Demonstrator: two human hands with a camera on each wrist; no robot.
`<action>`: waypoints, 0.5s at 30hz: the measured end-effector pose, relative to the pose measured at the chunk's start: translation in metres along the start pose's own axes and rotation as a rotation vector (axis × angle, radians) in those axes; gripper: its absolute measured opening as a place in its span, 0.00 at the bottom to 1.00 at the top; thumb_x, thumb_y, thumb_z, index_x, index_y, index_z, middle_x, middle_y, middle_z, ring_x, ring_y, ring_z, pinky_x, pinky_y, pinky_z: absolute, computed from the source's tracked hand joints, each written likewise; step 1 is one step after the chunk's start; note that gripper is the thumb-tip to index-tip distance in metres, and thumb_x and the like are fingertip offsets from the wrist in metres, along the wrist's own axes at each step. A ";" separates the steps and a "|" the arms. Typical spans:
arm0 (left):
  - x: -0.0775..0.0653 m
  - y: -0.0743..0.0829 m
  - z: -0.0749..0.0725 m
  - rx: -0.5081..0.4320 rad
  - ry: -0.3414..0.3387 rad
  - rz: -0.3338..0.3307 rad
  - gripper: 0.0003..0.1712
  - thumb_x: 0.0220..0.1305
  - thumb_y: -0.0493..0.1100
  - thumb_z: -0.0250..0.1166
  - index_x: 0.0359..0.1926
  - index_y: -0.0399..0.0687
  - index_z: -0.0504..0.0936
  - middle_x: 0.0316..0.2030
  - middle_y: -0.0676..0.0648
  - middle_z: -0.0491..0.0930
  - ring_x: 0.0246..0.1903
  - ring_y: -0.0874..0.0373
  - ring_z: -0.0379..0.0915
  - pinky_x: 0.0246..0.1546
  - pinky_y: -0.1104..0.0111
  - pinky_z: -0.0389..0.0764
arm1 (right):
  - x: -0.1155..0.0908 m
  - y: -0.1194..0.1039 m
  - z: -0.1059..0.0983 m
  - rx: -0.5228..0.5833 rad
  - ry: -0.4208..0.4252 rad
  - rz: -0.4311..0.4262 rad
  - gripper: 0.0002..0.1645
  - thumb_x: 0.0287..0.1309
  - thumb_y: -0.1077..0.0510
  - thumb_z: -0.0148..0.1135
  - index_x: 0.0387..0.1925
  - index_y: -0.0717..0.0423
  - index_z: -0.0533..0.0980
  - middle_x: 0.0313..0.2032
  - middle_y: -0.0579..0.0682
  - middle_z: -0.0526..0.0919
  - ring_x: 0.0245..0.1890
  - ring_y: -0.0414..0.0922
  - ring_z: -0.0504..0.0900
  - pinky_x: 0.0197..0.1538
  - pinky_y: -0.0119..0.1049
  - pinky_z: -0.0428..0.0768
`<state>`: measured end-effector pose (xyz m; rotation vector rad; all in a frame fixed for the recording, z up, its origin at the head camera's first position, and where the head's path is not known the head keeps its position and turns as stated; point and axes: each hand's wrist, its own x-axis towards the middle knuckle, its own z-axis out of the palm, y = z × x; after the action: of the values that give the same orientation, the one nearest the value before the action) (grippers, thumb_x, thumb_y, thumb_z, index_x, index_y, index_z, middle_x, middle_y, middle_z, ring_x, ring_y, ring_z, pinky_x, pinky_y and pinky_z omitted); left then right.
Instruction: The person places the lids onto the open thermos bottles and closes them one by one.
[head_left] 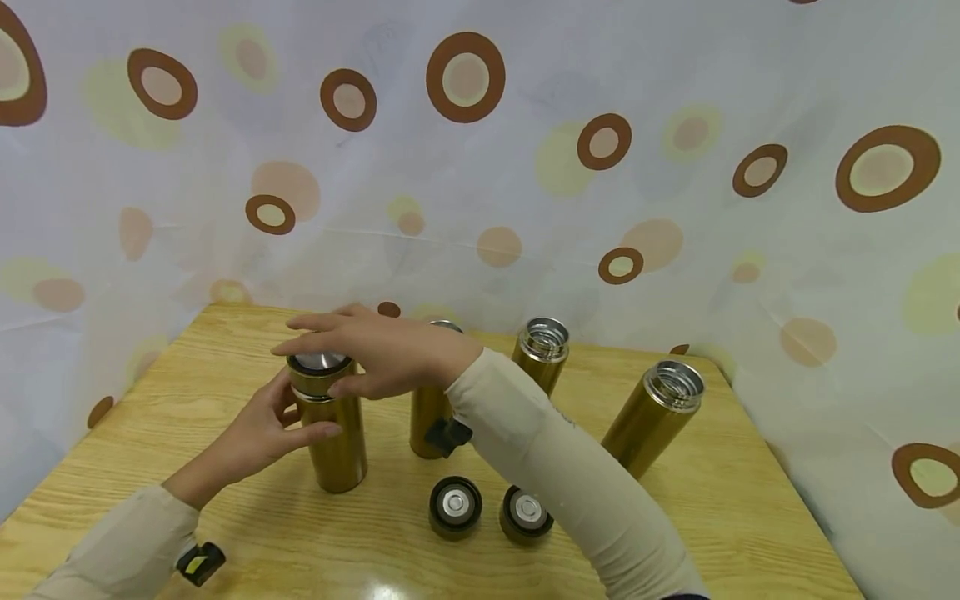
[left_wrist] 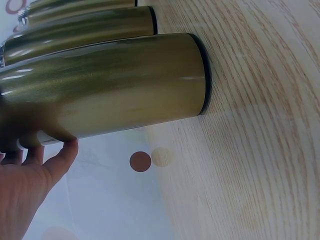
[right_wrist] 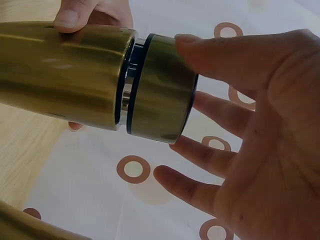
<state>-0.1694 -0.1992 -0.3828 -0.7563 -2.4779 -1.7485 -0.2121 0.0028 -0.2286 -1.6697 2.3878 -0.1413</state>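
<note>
A gold thermos flask (head_left: pixel 339 454) stands upright on the table's left part, its lid (right_wrist: pixel 160 90) seated on the neck. Between lid and body, the right wrist view shows a narrow gap with the metallic neck in it. My left hand (head_left: pixel 251 437) grips the upper body, thumb on the near side and fingers round the far side. From the right, my right hand (head_left: pixel 390 346) reaches over the top. Its thumb is against the lid's near side, while the fingers spread along the far edge, slightly bent.
Behind my right arm stand three more gold flasks (head_left: pixel 431 421), (head_left: pixel 536 367), (head_left: pixel 648 425); the two on the right have uncovered mouths. Two lids (head_left: pixel 456 527), (head_left: pixel 525 533) lie underside up on the wooden table (head_left: pixel 360 550). A patterned sheet (head_left: pixel 480 167) hangs behind the table.
</note>
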 end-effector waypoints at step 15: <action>0.000 0.004 0.001 0.010 -0.006 0.010 0.44 0.63 0.35 0.64 0.74 0.51 0.50 0.66 0.40 0.60 0.57 0.77 0.61 0.53 0.33 0.65 | 0.007 0.003 0.010 -0.057 0.024 -0.002 0.32 0.70 0.57 0.51 0.72 0.44 0.58 0.72 0.47 0.56 0.66 0.42 0.64 0.68 0.34 0.58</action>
<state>-0.1679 -0.1973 -0.3796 -0.7726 -2.4806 -1.7325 -0.2145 -0.0021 -0.2398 -1.7043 2.4299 -0.0954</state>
